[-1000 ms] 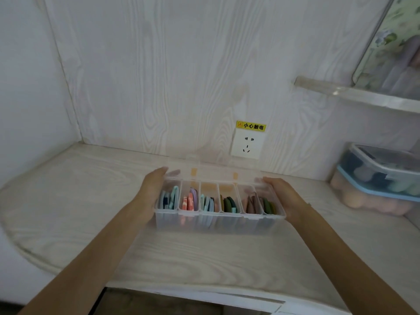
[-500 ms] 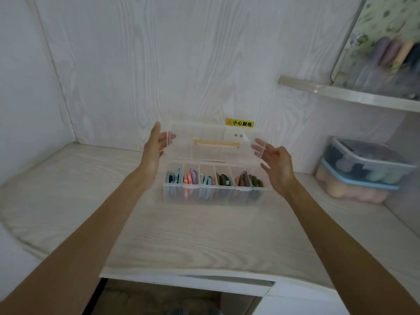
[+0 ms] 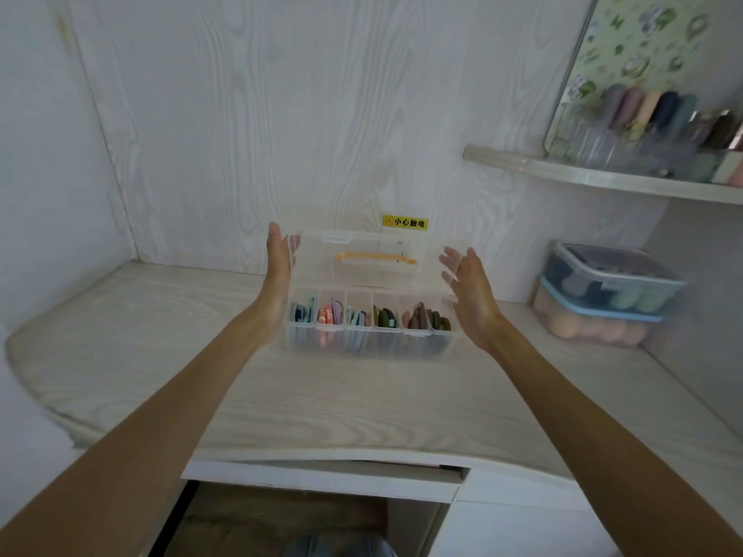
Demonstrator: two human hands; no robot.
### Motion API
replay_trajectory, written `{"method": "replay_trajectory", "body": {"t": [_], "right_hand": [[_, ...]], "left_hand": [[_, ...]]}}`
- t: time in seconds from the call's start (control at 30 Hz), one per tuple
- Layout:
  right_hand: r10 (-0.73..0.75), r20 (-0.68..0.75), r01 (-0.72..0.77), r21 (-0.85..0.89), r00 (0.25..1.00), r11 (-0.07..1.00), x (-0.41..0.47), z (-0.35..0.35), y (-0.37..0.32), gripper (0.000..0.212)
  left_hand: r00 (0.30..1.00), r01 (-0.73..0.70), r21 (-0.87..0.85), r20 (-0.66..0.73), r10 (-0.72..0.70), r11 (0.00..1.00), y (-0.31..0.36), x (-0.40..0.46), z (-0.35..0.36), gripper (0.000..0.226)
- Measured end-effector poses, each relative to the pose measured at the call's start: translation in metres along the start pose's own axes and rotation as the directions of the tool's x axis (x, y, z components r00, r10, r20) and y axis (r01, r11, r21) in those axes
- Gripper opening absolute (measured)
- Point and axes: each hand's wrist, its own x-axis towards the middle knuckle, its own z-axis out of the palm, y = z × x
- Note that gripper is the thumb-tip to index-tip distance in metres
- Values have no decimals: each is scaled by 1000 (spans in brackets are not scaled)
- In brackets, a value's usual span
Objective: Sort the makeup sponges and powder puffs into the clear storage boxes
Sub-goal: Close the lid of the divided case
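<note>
Judging the clear box (image 3: 368, 335) light, thin-walled, slippery; I kept left hand (image 3: 277, 267) and right hand (image 3: 468, 291) spread flat, flanking its raised lid (image 3: 358, 255), best gripped at the ends.

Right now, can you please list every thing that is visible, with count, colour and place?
divided box: 1, clear, lid raised, middle of the desk near the wall.
powder puffs: many, blue, pink, purple, mint, green, brown, standing in the box compartments.
stacked boxes: 2, clear with blue rims, right end of the desk, holding sponges.
desk: 1, pale wood grain.
socket: 1, white, on the wall behind the lid.
warning label: 1, yellow, above the socket.
shelf: 1, upper right, with blurred coloured items.
left hand: open, beside the lid's left edge.
right hand: open, beside the lid's right edge.
</note>
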Motion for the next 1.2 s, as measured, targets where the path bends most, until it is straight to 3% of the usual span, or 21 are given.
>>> {"method": "replay_trajectory", "body": {"t": [0.17,0.27,0.33,0.4,0.47,0.53,0.63,0.7,0.9,1.0,1.2], "right_hand": [[28,25,-27,-36,999,999,-5,-7,-4,64],[-68,42,76,-243,997,967,-17,-10,-17,58],[-144,123,183,-418,982,890,-29,-13,-16,48],[-193,241,304,-626,951,718,-41,-16,-5,44],[-206,331,390,-807,921,444,-49,-21,7,54],[-241,415,467,-854,877,228,-50,-24,16,68],[-346,524,562,-827,778,13,-48,-25,26,73],[-416,549,589,-807,725,-38,-46,-22,33,65],[-537,469,568,-823,701,24,-48,-13,49,47],[-560,427,561,-824,710,82,-51,-10,55,48],[-585,372,557,-813,721,169,-50,-10,58,41]], "left_hand": [[1000,18,50,8,-18,999,-1,-2,-14,76],[995,-95,202,50,87,975,2,-8,-19,65],[977,-206,337,118,176,919,-1,-19,-23,56],[940,-333,525,247,235,783,-10,-30,-30,57],[912,-405,634,328,244,659,-19,-38,-34,57],[880,-474,706,369,299,525,-29,-43,-36,60],[706,-636,762,512,490,120,-44,-39,-39,66],[639,-658,753,560,527,-2,-52,-35,-38,60],[674,-636,756,445,589,156,-63,-45,-24,49],[690,-635,752,447,570,179,-64,-44,-24,58],[666,-650,730,414,620,211,-64,-42,-25,38]]}}
